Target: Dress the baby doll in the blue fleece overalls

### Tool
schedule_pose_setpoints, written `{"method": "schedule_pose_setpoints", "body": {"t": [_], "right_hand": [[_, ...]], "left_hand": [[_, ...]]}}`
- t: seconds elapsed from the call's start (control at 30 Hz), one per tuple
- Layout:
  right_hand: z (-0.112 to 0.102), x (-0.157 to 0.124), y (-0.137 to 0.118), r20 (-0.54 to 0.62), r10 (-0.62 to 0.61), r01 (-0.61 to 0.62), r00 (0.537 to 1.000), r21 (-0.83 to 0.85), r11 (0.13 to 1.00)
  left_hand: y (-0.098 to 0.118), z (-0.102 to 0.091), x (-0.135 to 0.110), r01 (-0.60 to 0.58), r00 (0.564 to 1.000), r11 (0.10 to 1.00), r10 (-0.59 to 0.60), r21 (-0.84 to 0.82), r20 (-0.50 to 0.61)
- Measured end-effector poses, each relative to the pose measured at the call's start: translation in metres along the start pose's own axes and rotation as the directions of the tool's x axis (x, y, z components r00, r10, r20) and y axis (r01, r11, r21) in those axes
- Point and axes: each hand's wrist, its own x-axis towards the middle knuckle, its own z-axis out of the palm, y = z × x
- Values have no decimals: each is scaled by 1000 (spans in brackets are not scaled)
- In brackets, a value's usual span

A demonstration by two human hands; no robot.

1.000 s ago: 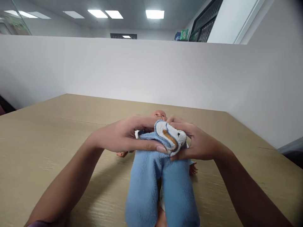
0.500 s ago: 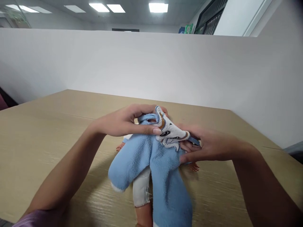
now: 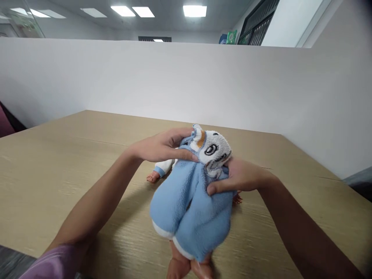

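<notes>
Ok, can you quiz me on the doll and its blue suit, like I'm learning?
1. True or false: the left hand and the right hand both grip the suit.
2. What does the doll lie on? A) a table B) a chair C) the floor
3. Fill the gap: the white patch at the top of the suit shows a big drawn ___.

Key: 1 true; 2 A; 3 eye.
</notes>
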Motion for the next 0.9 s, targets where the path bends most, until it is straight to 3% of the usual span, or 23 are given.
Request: {"method": "schedule_pose_setpoints", "body": {"t": [0.07, 0.13, 0.23, 0.3, 0.37, 0.47, 0.57, 0.67, 0.73, 0.8, 0.9], "right_hand": [[5, 4, 0, 137, 50, -49, 989, -12, 999], [8, 2, -2, 186, 21, -32, 982, 53, 998], [10, -4, -3, 43, -79, 66, 996, 245, 967], [10, -7, -4, -23, -88, 91, 996, 316, 944], [9, -7, -4, 40, -68, 53, 997, 301, 952], [6, -5, -7, 268, -70, 6, 961, 233, 973], [5, -4, -8, 370, -63, -29, 927, 238, 971], [5, -5, -2, 268, -77, -14, 960, 321, 947], [5, -7, 5, 146, -87, 30, 985, 357, 934], [6, -8, 11, 106, -63, 22, 992, 353, 935], [8, -8, 12, 158, -30, -26, 987, 339, 940]], "left_hand": [[1, 2, 1, 53, 999, 999, -53, 6, -8], [4, -1, -1, 139, 986, 990, -139, 13, 88], [6, -7, -6, 283, 907, 959, -262, -17, 330], [6, -10, -9, 344, 858, 936, -281, -75, 429], [6, -10, -9, 321, 879, 934, -232, -156, 416], [6, -6, -8, 208, 952, 954, -147, -215, 269], [4, -6, -9, 239, 946, 958, -192, -161, 261], [-1, -9, -13, 317, 868, 945, -257, -76, 425], [-6, -11, -13, 324, 845, 944, -259, -63, 468], [-10, -11, -11, 294, 875, 949, -220, -112, 432], [-12, -8, -7, 224, 932, 947, -138, -232, 336]]}}
